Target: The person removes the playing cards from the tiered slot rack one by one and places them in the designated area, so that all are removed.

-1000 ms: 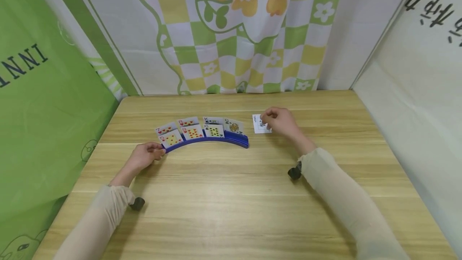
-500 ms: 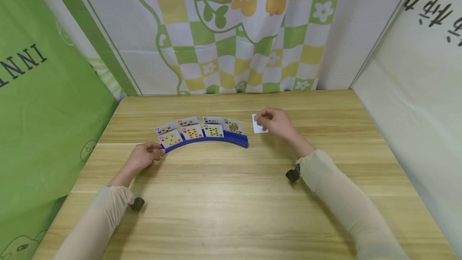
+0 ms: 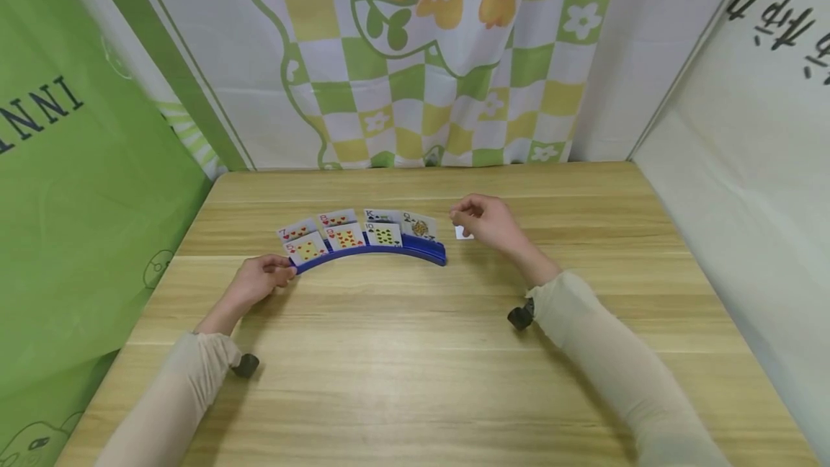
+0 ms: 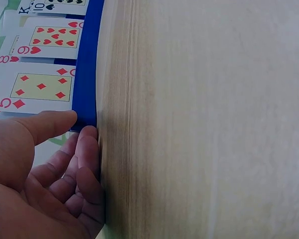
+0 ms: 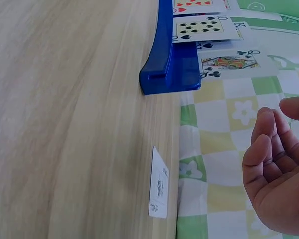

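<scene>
A curved blue card holder (image 3: 424,251) stands on the table with playing cards upright in two rows. My left hand (image 3: 259,281) pinches its left end; in the left wrist view the thumb (image 4: 60,122) and a fingertip meet at that end, beside the five of diamonds (image 4: 40,89). To the right of the holder my right hand (image 3: 489,223) hovers over a joker card (image 3: 463,233) and hides most of it in the head view. In the right wrist view the joker card (image 5: 159,189) lies flat, apart from the loosely curled right hand (image 5: 281,169), which holds nothing.
The ten of spades (image 3: 385,234) is in the front row and the queen of clubs (image 3: 419,226) in the back row, at the right. Behind the wooden table (image 3: 402,380) hangs a checkered curtain (image 3: 415,92). Dark wrist cameras (image 3: 520,317) sit under the sleeves.
My right hand has drifted left above the joker card, covering more of it in the head view. The card lies where it was. My left hand and the holder have stayed still.
</scene>
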A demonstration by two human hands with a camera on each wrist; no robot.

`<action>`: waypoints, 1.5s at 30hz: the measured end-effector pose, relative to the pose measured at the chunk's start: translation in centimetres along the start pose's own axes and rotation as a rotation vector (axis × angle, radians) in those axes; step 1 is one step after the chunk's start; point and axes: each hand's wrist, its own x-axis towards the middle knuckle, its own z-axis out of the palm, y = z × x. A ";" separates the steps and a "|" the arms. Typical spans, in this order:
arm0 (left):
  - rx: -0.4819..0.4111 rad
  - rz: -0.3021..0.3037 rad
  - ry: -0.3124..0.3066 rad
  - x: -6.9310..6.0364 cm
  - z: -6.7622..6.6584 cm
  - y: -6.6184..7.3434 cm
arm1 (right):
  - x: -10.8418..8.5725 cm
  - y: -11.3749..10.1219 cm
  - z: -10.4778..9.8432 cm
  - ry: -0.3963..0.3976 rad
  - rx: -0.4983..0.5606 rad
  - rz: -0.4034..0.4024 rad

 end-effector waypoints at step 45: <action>0.013 -0.006 0.005 0.3 0.0 -0.5 | 0.4 -0.8 2.4 -0.029 -0.085 -0.120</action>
